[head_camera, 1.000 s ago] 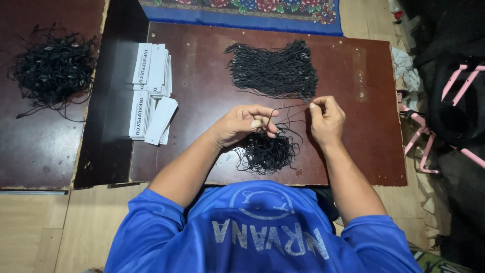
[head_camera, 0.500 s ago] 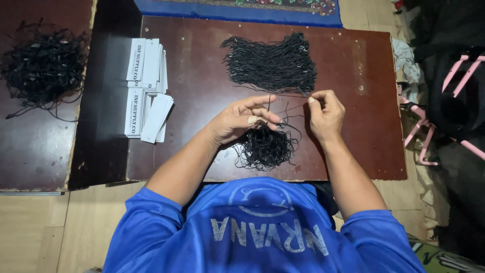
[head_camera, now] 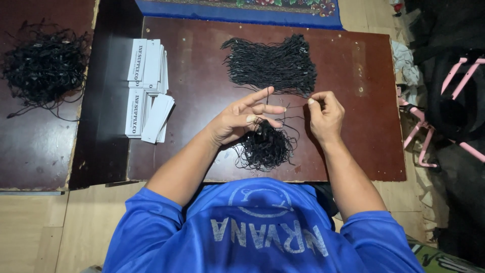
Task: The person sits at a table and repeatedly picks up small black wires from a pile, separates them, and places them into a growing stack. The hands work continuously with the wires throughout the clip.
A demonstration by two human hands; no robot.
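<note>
My left hand (head_camera: 237, 121) spreads its fingers over a small black cord bundle (head_camera: 265, 146), my right hand (head_camera: 323, 114) pinching one cord's end; white tags (head_camera: 146, 86) lie left on the brown table (head_camera: 202, 60)

Thin cord (head_camera: 295, 106) between fingertips, barely discernible

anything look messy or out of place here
Mostly tidy. The white tag stack has slid askew, lower cards fanned out. The far-left black string pile is tangled, strands trailing off, unlike the neat bundle.
</note>
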